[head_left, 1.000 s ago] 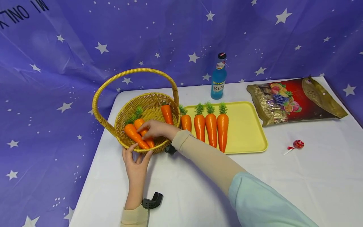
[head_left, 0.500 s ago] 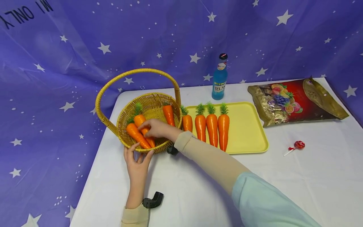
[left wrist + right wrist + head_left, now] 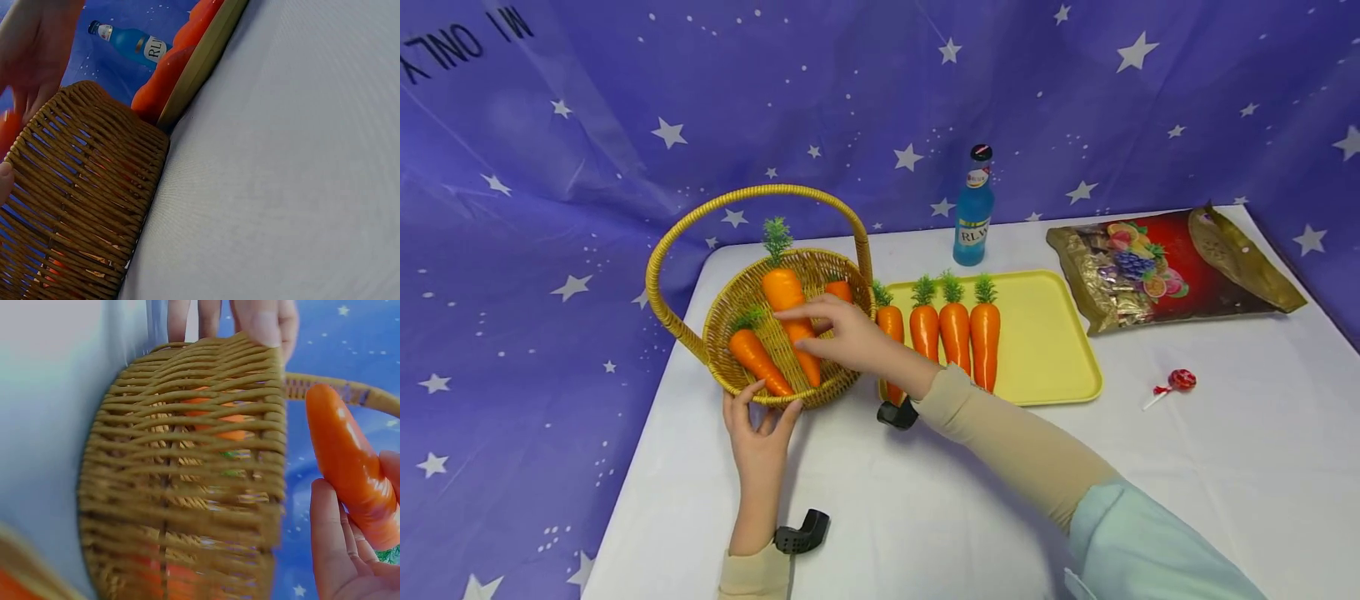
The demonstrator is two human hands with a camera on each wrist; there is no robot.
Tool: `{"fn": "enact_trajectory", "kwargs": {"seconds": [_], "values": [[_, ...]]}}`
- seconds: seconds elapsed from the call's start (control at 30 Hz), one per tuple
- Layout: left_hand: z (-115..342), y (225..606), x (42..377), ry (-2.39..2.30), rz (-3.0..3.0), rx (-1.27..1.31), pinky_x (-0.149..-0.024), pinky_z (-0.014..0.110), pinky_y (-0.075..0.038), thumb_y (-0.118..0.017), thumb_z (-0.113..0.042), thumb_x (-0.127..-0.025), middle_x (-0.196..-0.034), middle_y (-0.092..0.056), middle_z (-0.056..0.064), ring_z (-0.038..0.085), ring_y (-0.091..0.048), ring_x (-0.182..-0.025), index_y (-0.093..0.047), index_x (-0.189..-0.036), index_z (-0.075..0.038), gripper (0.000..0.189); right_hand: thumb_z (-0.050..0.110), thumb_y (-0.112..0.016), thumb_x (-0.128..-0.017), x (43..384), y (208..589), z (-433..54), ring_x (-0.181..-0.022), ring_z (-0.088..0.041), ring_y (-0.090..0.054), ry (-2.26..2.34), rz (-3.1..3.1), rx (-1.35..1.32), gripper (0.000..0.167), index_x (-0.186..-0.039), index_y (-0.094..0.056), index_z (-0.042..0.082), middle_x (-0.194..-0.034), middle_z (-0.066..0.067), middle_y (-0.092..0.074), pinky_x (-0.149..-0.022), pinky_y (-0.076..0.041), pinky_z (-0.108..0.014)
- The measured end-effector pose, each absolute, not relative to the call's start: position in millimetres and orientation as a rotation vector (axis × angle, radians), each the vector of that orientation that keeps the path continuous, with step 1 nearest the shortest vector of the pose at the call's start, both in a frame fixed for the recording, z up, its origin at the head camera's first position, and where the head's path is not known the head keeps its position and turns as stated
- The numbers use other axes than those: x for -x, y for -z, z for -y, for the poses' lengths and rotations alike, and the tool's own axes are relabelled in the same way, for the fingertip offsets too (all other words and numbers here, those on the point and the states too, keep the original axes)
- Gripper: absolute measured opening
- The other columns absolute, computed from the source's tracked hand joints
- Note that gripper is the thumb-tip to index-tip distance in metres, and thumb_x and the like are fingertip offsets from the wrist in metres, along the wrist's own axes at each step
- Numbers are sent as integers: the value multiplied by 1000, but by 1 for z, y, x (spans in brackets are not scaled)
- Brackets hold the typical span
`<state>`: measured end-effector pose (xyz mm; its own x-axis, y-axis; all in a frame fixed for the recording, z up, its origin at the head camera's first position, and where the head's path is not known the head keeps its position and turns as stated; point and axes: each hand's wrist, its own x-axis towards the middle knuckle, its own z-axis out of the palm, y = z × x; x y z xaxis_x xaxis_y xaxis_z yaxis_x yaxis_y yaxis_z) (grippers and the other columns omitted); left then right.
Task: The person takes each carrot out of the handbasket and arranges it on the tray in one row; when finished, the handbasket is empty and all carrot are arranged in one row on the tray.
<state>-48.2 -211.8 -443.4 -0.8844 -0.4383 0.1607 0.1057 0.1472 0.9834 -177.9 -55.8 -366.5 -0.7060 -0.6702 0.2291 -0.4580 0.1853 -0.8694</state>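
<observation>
My right hand (image 3: 857, 337) holds an orange carrot (image 3: 782, 289) with a green top, raised above the yellow wicker basket (image 3: 812, 267). In the right wrist view this carrot (image 3: 347, 456) sits between thumb and fingers, outside the woven wall. My left hand (image 3: 760, 446) grips the basket's front rim, thumb and fingers on either side of it. Inside the basket one carrot (image 3: 756, 358) lies at the left and another (image 3: 840, 289) at the right, partly hidden by my right hand. Several carrots (image 3: 953, 329) lie in a row on the yellow tray (image 3: 1052, 333).
The basket's tall handle (image 3: 775, 190) arches over its opening. Behind the tray stands a blue bottle (image 3: 973, 221). A bag of sweets (image 3: 1172, 271) lies at the back right, with a red lollipop (image 3: 1182, 381) in front. A starry purple cloth hangs behind the white table.
My right hand has lifted one carrot up from beside the other in the basket and moved slightly right with it. The left hand stays on the rim.
</observation>
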Motion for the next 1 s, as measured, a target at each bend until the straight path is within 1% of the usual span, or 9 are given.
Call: {"fn": "enact_trajectory", "kwargs": {"seconds": [0.1,0.17,0.27,0.37,0.5,0.57,0.63,0.87,1.0], "values": [[217,454,51,1783,2009,-317,-103,46,-38,-77,-5,-81,-159,1,4,29,-19,-142,-48,-130,1,57,16,-68,-92,170,364,35,-106,-14,-53,1601,-2233,1070,41,-132,-61,23,-122,0,-55,-88,-50,-29],[218,455,52,1790,2011,-330,-103,46,-38,-78,-5,-81,-159,3,4,28,-19,-143,-48,-131,0,58,16,-68,-92,166,364,21,-106,-15,-54,1635,-2218,1050,41,-132,-61,22,-125,-1,-54,-89,-50,-31],[218,454,52,1797,2007,-329,-102,38,-41,-78,-4,-80,-159,3,5,28,-20,-142,-48,-131,0,59,18,-68,-92,159,366,0,-105,-17,-56,1665,-2215,983,41,-133,-61,23,-129,-1,-53,-86,-52,-34],[217,453,52,1795,2000,-313,-98,27,-43,-78,-2,-80,-159,2,5,30,-20,-142,-48,-130,2,59,23,-68,-92,151,371,-20,-105,-18,-57,1674,-2238,898,41,-132,-61,27,-135,0,-51,-85,-52,-35],[217,454,52,1790,1990,-294,-93,18,-44,-77,-2,-80,-159,1,6,33,-19,-142,-48,-130,3,58,26,-69,-91,141,380,-45,-110,-19,-56,1697,-2262,803,41,-131,-62,29,-137,1,-50,-88,-51,-39],[217,454,52,1793,1987,-291,-93,18,-43,-77,-2,-81,-159,1,6,32,-19,-142,-48,-129,3,57,25,-70,-91,137,386,-58,-111,-20,-56,1716,-2273,773,41,-131,-62,26,-136,1,-52,-90,-50,-41],[217,455,51,1791,1989,-291,-94,19,-43,-77,-3,-81,-159,1,5,32,-20,-142,-48,-129,2,56,21,-70,-91,133,391,-72,-109,-21,-56,1737,-2293,752,41,-131,-63,22,-135,1,-53,-88,-51,-41],[217,456,51,1798,1984,-285,-97,24,-43,-77,-4,-82,-158,0,4,32,-21,-141,-48,-128,2,55,12,-68,-91,124,403,-119,-115,-22,-54,1825,-2383,602,42,-132,-61,13,-133,-5,-54,-90,-49,-25],[217,456,51,1794,1996,-290,-98,26,-43,-77,-5,-82,-159,1,4,32,-21,-142,-48,-129,2,56,7,-66,-92,122,414,-146,-108,-22,-59,1872,-2423,507,44,-135,-57,7,-134,-13,-54,-82,-53,-23]]}}
